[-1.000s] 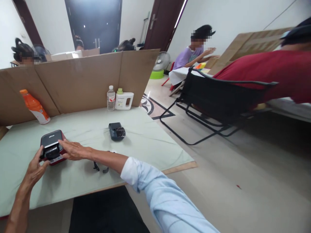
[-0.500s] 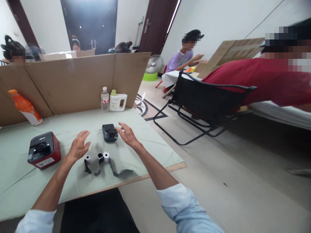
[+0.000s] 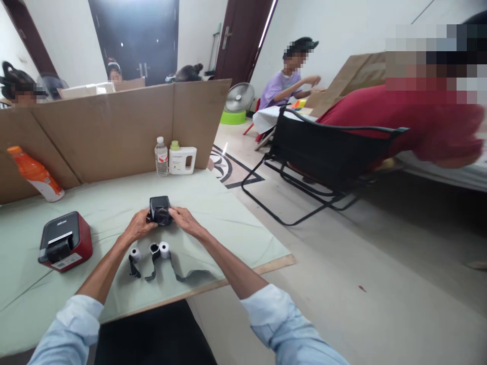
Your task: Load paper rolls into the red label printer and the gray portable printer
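Hands: both meet over the middle of the table, left hand (image 3: 139,226) and right hand (image 3: 181,219) closed on opposite sides of a small black label printer (image 3: 159,210).
Grip: fingers wrap its left and right edges, thumbs toward the wearer; the device looks tilted up off the cloth, probably so its top face can be seen or worked on.
Black printer's place: between the two palms, touching both, just beyond the paper rolls and well right of the red machine.
Paper rolls: three small rolls (image 3: 164,249) lie just below the hands, dark strips trailing toward the table edge, near enough to pick up without reaching.
Red label printer (image 3: 65,242): sits apart to the left, flat on the cloth, neither hand near it.
Table (image 3: 236,223): covered in pale green cloth, walled at the back by a cardboard screen (image 3: 114,126), which seems to shut the station off from neighbours.
Back edge: orange bottle (image 3: 35,174) leaning at far left; water bottle (image 3: 161,156) and white jug (image 3: 182,159) upright side by side against the cardboard.
Others: a person in a red top (image 3: 399,121) leans over a black folding chair (image 3: 323,157) to the right; another sits further back.
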`<control>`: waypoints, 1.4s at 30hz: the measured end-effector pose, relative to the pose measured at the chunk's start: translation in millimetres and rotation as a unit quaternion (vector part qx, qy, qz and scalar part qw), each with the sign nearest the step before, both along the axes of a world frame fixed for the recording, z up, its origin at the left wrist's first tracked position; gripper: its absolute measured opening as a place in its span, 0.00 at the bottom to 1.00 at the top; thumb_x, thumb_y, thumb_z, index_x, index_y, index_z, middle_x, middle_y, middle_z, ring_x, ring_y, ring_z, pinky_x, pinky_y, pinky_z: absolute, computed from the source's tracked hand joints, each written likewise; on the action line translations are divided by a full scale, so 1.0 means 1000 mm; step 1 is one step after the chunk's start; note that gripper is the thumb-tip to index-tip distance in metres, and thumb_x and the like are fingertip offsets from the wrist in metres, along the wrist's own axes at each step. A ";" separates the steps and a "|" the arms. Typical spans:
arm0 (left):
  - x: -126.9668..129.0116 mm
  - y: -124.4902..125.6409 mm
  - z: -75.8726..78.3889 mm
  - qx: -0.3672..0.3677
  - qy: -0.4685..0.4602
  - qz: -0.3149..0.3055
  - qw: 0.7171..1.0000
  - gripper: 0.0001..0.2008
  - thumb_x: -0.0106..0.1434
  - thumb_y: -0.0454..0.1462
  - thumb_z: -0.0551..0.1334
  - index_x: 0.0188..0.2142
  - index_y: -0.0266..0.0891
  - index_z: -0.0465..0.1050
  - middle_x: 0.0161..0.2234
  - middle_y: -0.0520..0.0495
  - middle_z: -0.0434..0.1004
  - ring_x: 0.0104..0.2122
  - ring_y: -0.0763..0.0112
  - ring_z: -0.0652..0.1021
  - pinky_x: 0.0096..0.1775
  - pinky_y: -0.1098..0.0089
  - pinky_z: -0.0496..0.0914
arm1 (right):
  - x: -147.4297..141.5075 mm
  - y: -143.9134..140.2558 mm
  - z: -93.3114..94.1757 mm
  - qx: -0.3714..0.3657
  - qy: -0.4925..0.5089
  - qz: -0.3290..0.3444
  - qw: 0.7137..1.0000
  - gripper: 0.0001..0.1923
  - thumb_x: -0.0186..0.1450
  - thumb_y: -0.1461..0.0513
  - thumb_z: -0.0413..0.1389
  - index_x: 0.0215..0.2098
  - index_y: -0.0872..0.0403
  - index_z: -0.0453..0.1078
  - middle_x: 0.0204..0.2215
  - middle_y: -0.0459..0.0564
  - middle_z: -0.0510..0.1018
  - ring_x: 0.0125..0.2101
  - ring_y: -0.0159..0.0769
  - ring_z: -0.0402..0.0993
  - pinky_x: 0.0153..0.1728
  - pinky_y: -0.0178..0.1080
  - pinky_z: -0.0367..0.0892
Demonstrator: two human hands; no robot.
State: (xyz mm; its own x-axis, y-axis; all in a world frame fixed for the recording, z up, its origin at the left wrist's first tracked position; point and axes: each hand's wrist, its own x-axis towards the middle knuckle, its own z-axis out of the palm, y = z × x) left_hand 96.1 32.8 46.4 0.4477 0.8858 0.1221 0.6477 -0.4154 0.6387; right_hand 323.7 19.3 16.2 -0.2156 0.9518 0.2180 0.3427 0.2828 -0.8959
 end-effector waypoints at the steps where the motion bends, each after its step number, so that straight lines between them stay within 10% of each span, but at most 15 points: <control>1: -0.010 -0.005 0.002 0.015 0.001 0.007 1.000 0.21 0.55 0.39 0.65 0.49 0.37 0.77 0.40 0.45 0.82 0.37 0.61 0.79 0.44 0.62 0.75 | -0.008 0.001 0.002 0.001 -0.001 0.014 1.000 0.23 0.74 0.49 0.45 0.40 0.56 0.74 0.34 0.52 0.79 0.37 0.40 0.73 0.39 0.38 0.71; 11: -0.086 -0.051 -0.006 0.024 0.008 0.130 0.991 0.23 0.57 0.42 0.66 0.52 0.38 0.76 0.40 0.44 0.83 0.39 0.57 0.81 0.44 0.59 0.76 | -0.074 0.005 0.004 0.008 -0.054 0.157 0.986 0.18 0.64 0.62 0.59 0.52 0.57 0.75 0.41 0.50 0.81 0.35 0.36 0.74 0.42 0.38 0.70; 18: -0.089 -0.057 -0.019 0.022 -0.045 0.168 0.984 0.32 0.55 0.42 0.68 0.59 0.38 0.72 0.49 0.40 0.80 0.45 0.55 0.81 0.49 0.57 0.76 | -0.081 0.008 -0.011 0.149 -0.106 0.056 0.982 0.30 0.60 0.63 0.66 0.60 0.51 0.72 0.60 0.58 0.71 0.59 0.48 0.69 0.59 0.49 0.68; 23: -0.091 -0.056 -0.026 0.041 -0.057 0.167 0.983 0.31 0.56 0.44 0.70 0.58 0.39 0.72 0.50 0.41 0.79 0.42 0.58 0.81 0.45 0.58 0.77 | -0.091 0.022 -0.013 0.133 0.008 0.051 0.990 0.09 0.68 0.64 0.57 0.42 0.51 0.80 0.45 0.53 0.79 0.46 0.40 0.77 0.50 0.44 0.72; 27: -0.091 -0.056 -0.027 0.077 -0.057 0.164 0.982 0.29 0.58 0.43 0.70 0.58 0.40 0.71 0.50 0.41 0.76 0.40 0.61 0.79 0.40 0.63 0.77 | -0.089 0.027 -0.016 0.103 0.079 0.054 0.990 0.12 0.71 0.59 0.55 0.35 0.53 0.80 0.36 0.51 0.80 0.39 0.37 0.77 0.45 0.41 0.72; 42: -0.084 -0.060 -0.022 0.097 -0.071 0.144 0.982 0.20 0.57 0.35 0.66 0.51 0.41 0.74 0.48 0.45 0.75 0.38 0.67 0.78 0.31 0.71 0.73 | -0.081 0.021 -0.019 0.215 -0.028 0.139 0.966 0.27 0.61 0.72 0.54 0.56 0.50 0.75 0.54 0.55 0.75 0.55 0.43 0.72 0.56 0.49 0.71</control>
